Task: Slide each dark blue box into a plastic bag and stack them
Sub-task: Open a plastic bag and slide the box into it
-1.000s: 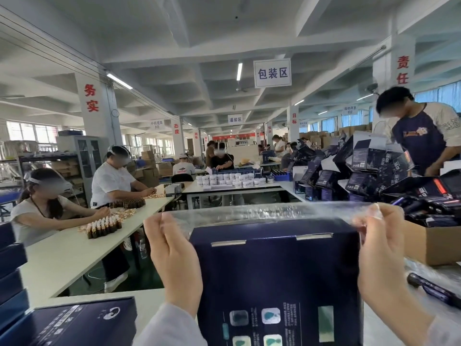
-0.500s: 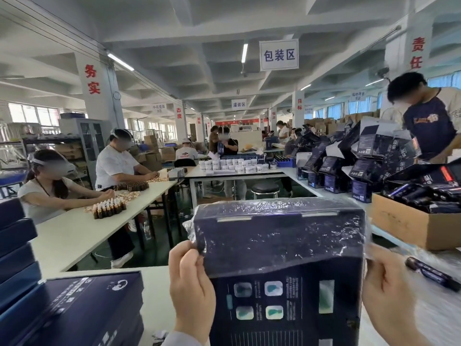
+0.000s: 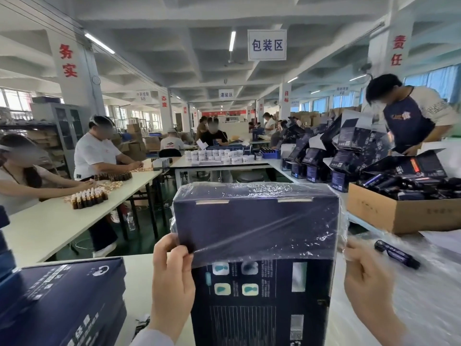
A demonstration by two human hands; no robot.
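Bag's on approx halfway, so the step in hand, as I read it, is drawing the plastic bag (image 3: 257, 193) down the rest of the dark blue box (image 3: 262, 295). Best done w/ both sides coming down together. A tight crease runs slantwise across the front from the left hand (image 3: 172, 278), which suggests the pull is uneven, and a lopsided tug could jam the film on a corner. Short, even pulls, then, L and R by turns if it sticks. The film looks thin and crinkly, esp. round the top corners, so no yanking or it may split there. Box should be kept upright and steady meanwhile.

Left hand pinches the bag's lower edge btw thumb and fingers, right against the box's left front edge. Right hand (image 3: 366, 278) is curled at the crumpled film on the box's right side. It looks to grip the bag there too, though the pinch itself is hard to see.

Box stands on end btw the two hands, printed face toward the wearer, upper part under film, lower part bare. Its bottom is out of view, so can't tell if it rests on the table (image 3: 136, 275). More dark blue boxes lie flat in a stack (image 3: 62, 295) to the left, apart from the left hand; bagged or not, can't tell.
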